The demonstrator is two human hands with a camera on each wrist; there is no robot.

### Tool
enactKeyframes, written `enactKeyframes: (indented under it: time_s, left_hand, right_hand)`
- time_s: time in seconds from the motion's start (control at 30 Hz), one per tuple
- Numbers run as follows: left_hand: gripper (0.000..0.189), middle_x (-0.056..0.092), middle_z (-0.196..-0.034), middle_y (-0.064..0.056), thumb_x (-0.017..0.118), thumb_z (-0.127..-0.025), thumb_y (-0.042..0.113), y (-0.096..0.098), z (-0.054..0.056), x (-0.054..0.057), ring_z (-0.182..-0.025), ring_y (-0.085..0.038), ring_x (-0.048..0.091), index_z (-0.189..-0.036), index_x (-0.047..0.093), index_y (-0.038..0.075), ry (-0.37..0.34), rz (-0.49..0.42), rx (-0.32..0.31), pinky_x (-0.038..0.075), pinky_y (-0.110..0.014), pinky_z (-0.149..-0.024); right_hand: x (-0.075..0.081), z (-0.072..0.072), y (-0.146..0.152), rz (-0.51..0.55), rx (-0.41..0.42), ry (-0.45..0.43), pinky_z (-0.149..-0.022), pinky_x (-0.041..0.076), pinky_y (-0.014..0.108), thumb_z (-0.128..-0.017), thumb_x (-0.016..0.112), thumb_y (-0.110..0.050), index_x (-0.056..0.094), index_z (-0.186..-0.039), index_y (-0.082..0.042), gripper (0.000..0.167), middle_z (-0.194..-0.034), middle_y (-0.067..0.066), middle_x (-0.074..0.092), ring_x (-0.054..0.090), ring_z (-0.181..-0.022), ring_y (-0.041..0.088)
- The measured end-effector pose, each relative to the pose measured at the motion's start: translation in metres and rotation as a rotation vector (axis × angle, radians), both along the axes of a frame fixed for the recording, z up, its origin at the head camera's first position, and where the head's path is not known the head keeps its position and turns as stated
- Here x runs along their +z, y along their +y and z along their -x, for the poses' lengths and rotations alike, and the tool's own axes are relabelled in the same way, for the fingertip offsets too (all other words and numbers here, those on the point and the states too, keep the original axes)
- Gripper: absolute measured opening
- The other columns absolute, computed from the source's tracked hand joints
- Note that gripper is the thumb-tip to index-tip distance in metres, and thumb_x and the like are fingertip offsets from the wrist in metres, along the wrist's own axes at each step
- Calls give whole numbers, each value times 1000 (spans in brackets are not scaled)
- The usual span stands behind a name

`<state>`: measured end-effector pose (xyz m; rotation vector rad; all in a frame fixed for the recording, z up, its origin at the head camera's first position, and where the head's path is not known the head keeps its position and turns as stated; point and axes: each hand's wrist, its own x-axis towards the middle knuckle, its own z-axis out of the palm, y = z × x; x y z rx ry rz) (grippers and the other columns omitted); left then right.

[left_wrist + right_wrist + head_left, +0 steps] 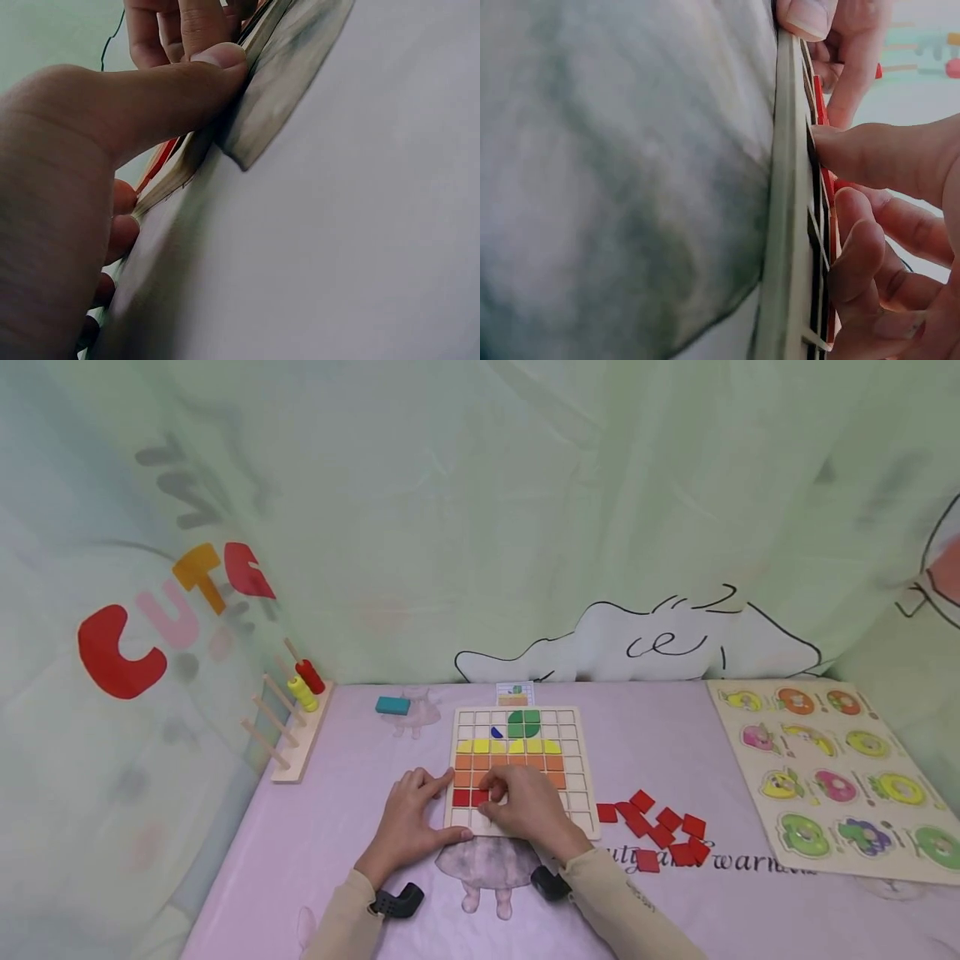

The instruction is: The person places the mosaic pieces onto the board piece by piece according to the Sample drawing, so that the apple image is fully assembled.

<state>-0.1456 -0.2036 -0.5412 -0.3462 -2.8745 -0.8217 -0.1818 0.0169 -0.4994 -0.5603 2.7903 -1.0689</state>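
Observation:
A square wooden grid board (587,789) lies on the table, filled with rows of orange, yellow and red tiles and a green leaf shape. My left hand (408,822) holds the board's near left corner, thumb on the front edge and index finger at the left side. Over the lower rows, my right hand (528,802) pinches a red square tile (480,797) between thumb and index finger, beside another red tile (461,797) at the row's left end. The right wrist view shows the thumb and fingertips close against the board's face; the hand partly hides the tile.
Loose red tiles (662,836) lie scattered right of the board. A small pattern card (514,693) sits behind it, near a teal block (393,705). A bead-peg stand (303,743) is at left; a wooden fruit puzzle (768,802) lies at right.

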Motion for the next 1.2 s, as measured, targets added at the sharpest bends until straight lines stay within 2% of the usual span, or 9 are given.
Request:
enactKeyframes:
  time_s: [0.2, 0.27, 0.4, 0.53, 0.67, 0.83, 0.93, 1.03, 1.2]
  left_hand:
    - [97, 47, -96, 8, 95, -68, 58, 1, 1, -1, -92, -10, 40, -149, 63, 17, -4, 7, 3, 34, -31, -82]
    - [98, 46, -96, 8, 95, -68, 59, 1, 0, -1, -92, -9, 39, -150, 63, 17, -15, 11, 8, 34, -31, -82]
    - [99, 46, -97, 8, 94, -69, 60, 3, -1, -3, -93, -9, 39, -151, 62, 16, -21, 15, 9, 34, -31, -83]
    - [100, 47, -98, 8, 94, -69, 61, 3, -2, -4, -94, -8, 40, -151, 61, 16, -14, 19, 6, 35, -31, -83]
    - [100, 48, -98, 9, 95, -67, 61, 2, -2, -2, -94, -9, 41, -151, 62, 16, -5, 14, 13, 36, -31, -83]
    - [100, 47, -99, 10, 95, -67, 61, 0, -3, -4, -93, -8, 40, -150, 62, 17, -9, 15, 28, 35, -30, -83]
    - [101, 47, -99, 10, 95, -67, 62, 1, -2, -4, -94, -8, 40, -151, 61, 18, -19, 5, 25, 35, -31, -83]
    - [102, 47, -99, 9, 95, -67, 62, 1, -2, -4, -94, -9, 40, -152, 61, 17, -20, -1, 20, 35, -31, -83]
    - [101, 48, -99, 9, 95, -67, 61, 2, -2, -3, -94, -9, 40, -151, 61, 16, -5, 19, 18, 35, -31, -82]
  right_hand:
    - [13, 3, 22, 37, -20, -63, -69, 48, 29, -85, 89, -18, 79, -99, -17, 17, -77, -9, 63, 56, -73, 10]
    - [20, 6, 42, 32, -42, -85, -72, 49, 29, -87, 88, -21, 79, -103, -15, 19, -80, -7, 66, 58, -76, 12]
    - [31, 9, 96, -50, -97, -134, -72, 50, 32, -88, 88, -26, 77, -113, -12, 31, -90, 0, 70, 60, -81, 17]
    - [32, 8, 149, -148, -138, -176, -76, 56, 38, -84, 90, -29, 73, -125, -7, 49, -106, 10, 71, 62, -92, 25]
    - [26, 5, 181, -175, -145, -167, -80, 61, 44, -81, 93, -27, 69, -131, -4, 60, -120, 20, 68, 60, -107, 35]
    - [20, 4, 180, -125, -68, -176, -84, 63, 46, -77, 95, -28, 71, -131, -8, 63, -129, 20, 64, 56, -119, 39]
    - [18, 3, 170, -105, -37, -183, -84, 61, 41, -77, 95, -25, 75, -124, -10, 54, -121, 14, 67, 58, -111, 33]
    - [16, 4, 164, -116, -42, -178, -80, 57, 36, -79, 94, -21, 78, -114, -11, 39, -109, 6, 68, 59, -102, 24]
    - [14, 5, 163, -115, -61, -168, -77, 55, 34, -83, 92, -20, 74, -105, -11, 30, -100, 3, 68, 58, -95, 21]
